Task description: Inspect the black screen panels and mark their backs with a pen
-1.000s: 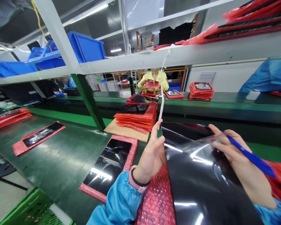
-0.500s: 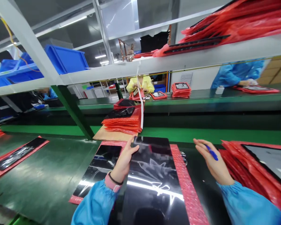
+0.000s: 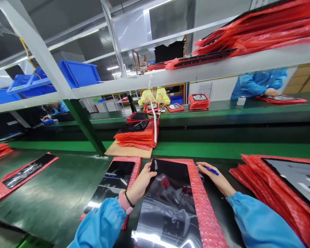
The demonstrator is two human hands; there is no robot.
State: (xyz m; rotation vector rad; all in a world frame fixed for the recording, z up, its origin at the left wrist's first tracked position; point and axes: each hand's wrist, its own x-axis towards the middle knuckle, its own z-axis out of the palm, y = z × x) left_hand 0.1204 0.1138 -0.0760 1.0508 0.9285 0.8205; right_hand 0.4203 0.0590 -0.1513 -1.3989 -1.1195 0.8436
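Note:
A glossy black screen panel (image 3: 170,193) lies on a pink bubble-wrap bag (image 3: 206,206) in front of me. My left hand (image 3: 142,181) is closed on the panel's upper left edge, thumb on top. Just right of the bag, my right hand (image 3: 214,177) has its fingers bent over a small shiny metal object (image 3: 200,175), mostly hidden. A slim blue pen-like object (image 3: 212,170) is tucked in that hand. Left of my left hand, a second black panel (image 3: 113,179) rests on another pink bag.
Red-bagged panels (image 3: 276,193) are stacked at the right. Beyond the bench's middle, another red stack (image 3: 136,134) sits on cardboard (image 3: 126,151). A green post (image 3: 86,127) rises left of it. Overhead, a shelf (image 3: 134,82) holds blue bins (image 3: 80,74). Co-workers sit across the line.
My right hand has moved left and down to the metal object beside the bag. The panel sits slightly lower, flatter on its bag, with my left hand still on its edge.

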